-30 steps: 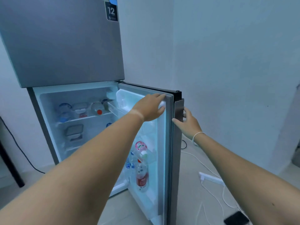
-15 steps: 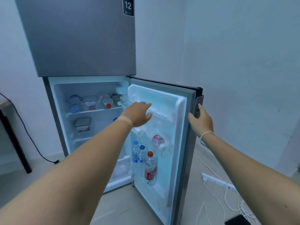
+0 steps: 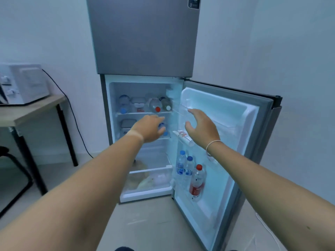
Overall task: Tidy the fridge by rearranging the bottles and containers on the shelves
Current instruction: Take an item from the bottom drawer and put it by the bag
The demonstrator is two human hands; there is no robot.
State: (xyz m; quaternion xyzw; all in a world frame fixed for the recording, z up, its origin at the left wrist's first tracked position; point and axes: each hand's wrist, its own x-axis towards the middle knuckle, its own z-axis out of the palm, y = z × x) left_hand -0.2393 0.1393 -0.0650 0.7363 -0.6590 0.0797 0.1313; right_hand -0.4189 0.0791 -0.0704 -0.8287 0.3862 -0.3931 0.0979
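The fridge (image 3: pixel 108 109) stands with its lower door (image 3: pixel 253 134) swung wide to the right. My left hand (image 3: pixel 147 128) reaches into the middle shelf, fingers curled over a blue-capped bottle (image 3: pixel 161 125); whether it grips is unclear. My right hand (image 3: pixel 201 128) hovers open in front of the door's upper rack. On the top shelf lie a blue-capped bottle (image 3: pixel 123 107), a clear container (image 3: pixel 138 104), a red-capped bottle (image 3: pixel 155 105) and a white-capped bottle (image 3: pixel 166 105). A grey-lidded container (image 3: pixel 127 123) sits on the middle shelf. The door's bottom rack holds two blue-capped bottles (image 3: pixel 181 165) and a red-capped one (image 3: pixel 197 182).
A white tube (image 3: pixel 183 135) lies in the door's middle rack. The crisper drawer (image 3: pixel 150 180) holds food at the bottom. On the left a wooden table (image 3: pixel 36 107) carries a white microwave (image 3: pixel 25 82); a black chair (image 3: pixel 12 160) stands beneath. A white cable (image 3: pixel 268 230) runs across the floor on the right.
The door swung further open. My right hand left the door's edge and came in front of the door racks. My left hand moved from the door rack into the middle shelf.
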